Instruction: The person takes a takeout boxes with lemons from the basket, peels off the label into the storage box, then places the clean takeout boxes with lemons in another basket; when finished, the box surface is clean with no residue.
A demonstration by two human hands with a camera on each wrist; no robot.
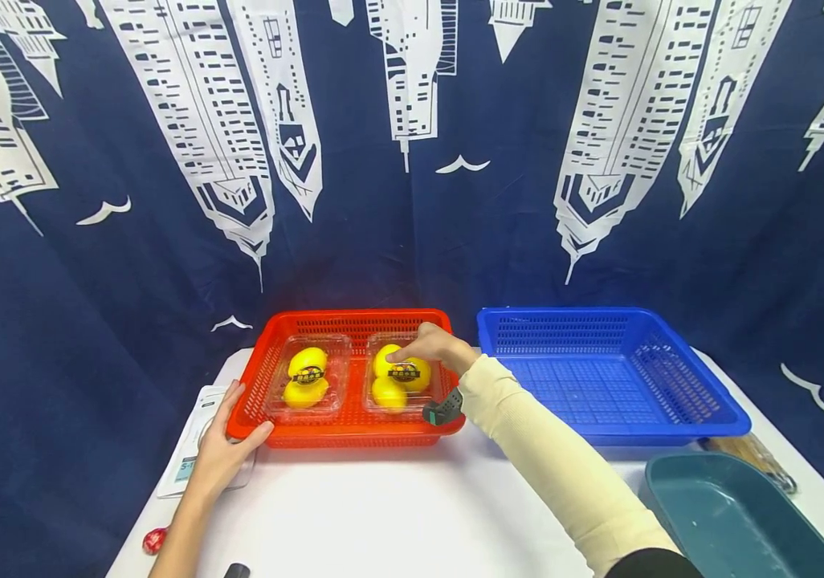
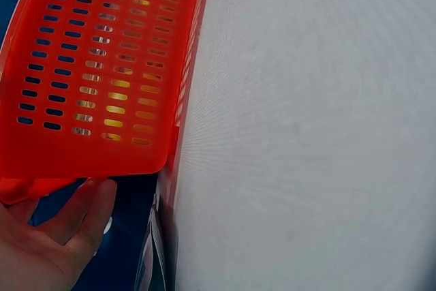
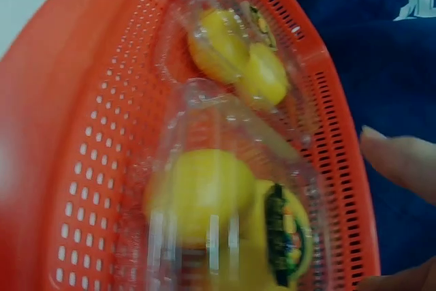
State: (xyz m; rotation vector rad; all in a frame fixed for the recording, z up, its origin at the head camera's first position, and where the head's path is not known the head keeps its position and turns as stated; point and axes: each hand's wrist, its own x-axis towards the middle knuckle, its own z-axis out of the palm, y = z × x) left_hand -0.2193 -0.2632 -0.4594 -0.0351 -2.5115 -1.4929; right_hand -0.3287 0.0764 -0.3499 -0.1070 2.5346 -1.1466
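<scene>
A red plastic basket (image 1: 354,438) holds two clear plastic boxes of yellow lemons with dark labels. My left hand (image 1: 222,449) is at the basket's left front corner, thumb and fingers spread; in the left wrist view its fingertips (image 2: 102,199) meet the basket's end. Over the right lemon box (image 1: 403,389) reaches my right hand (image 1: 435,343), its fingers extended near the lid. The right wrist view is blurred, with fingers (image 3: 402,161) beside the basket's rim and apart from the boxes. The left lemon box (image 1: 307,376) lies untouched.
A blue basket (image 1: 571,393) stands to the right, a teal tray (image 1: 737,522) in front of it. A wooden-looking item (image 1: 755,453) lies partly behind the tray. Left are a white package (image 1: 184,449) and a red ball (image 1: 155,540). A dark patterned curtain (image 1: 412,233) hangs behind.
</scene>
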